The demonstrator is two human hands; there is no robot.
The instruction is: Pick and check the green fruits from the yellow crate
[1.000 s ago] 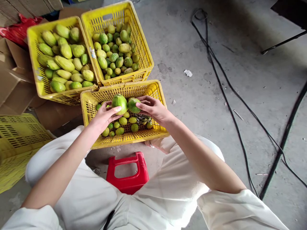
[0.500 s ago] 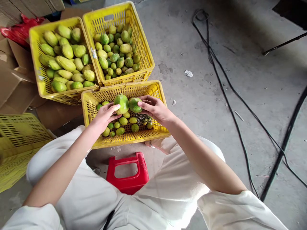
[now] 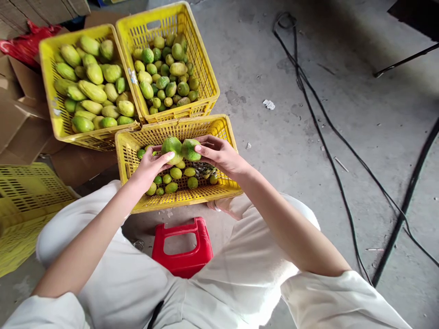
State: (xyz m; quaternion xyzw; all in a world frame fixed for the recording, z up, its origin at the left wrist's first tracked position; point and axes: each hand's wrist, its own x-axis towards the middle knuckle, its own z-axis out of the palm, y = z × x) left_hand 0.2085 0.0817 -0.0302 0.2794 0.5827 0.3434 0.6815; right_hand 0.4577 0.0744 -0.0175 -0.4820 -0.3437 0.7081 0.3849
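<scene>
Head view: left hand (image 3: 148, 165) grips round green fruit (image 3: 172, 149), fingers curled under it. Right hand (image 3: 219, 155) grips second green fruit (image 3: 190, 149), fingers closed around its far side. Both fruits touching, held above near yellow crate (image 3: 178, 197) of small green fruits. Since half second ago: fruits pressed closer together, hands barely shifted; likely comparing pair. Two fuller crates beyond: large fruits (image 3: 89, 89), mixed fruits (image 3: 167, 73). Red stool (image 3: 181, 246) between knees.
</scene>
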